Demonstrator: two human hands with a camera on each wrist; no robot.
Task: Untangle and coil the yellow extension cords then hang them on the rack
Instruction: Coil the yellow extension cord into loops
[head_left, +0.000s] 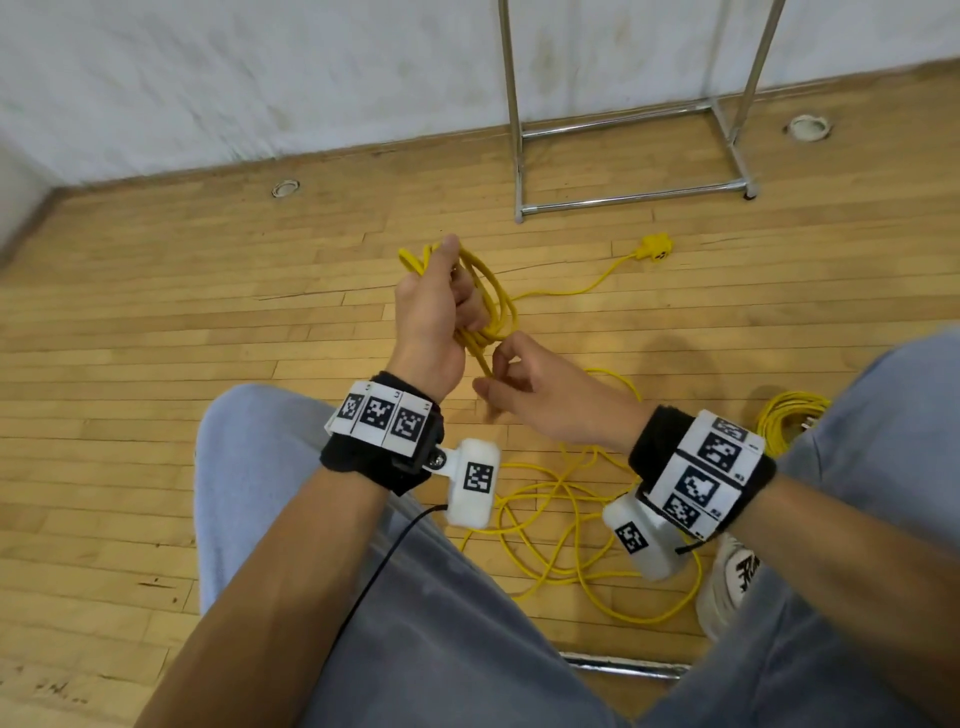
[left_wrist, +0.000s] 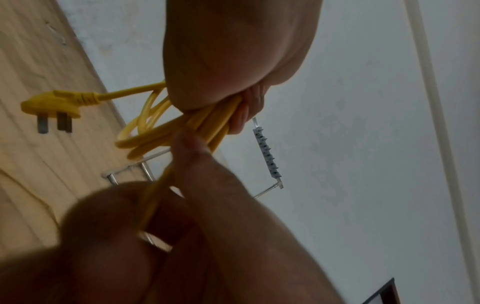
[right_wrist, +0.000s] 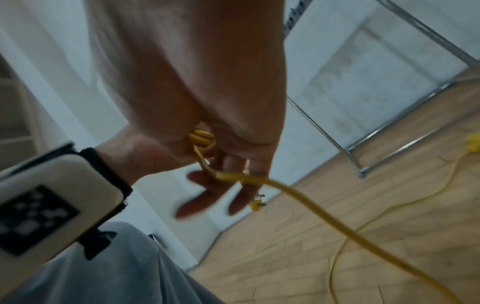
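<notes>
Cord (head_left: 485, 296) is gathered in several loops in the left hand (head_left: 428, 312), fingers wrapped round the bundle; the trailing strand is pinched by the right hand (head_left: 540, 384) just below. Its slack is spread on the floor (head_left: 208, 291), the rack (head_left: 623, 150) beyond. Light, limp and springy handling is expected, so hold is best taken across all loops.

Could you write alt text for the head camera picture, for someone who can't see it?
A seated person's left hand grips a small coil of yellow cord while the right hand pinches the strand below it. More yellow cord lies loose on the wooden floor, near a metal rack.
</notes>
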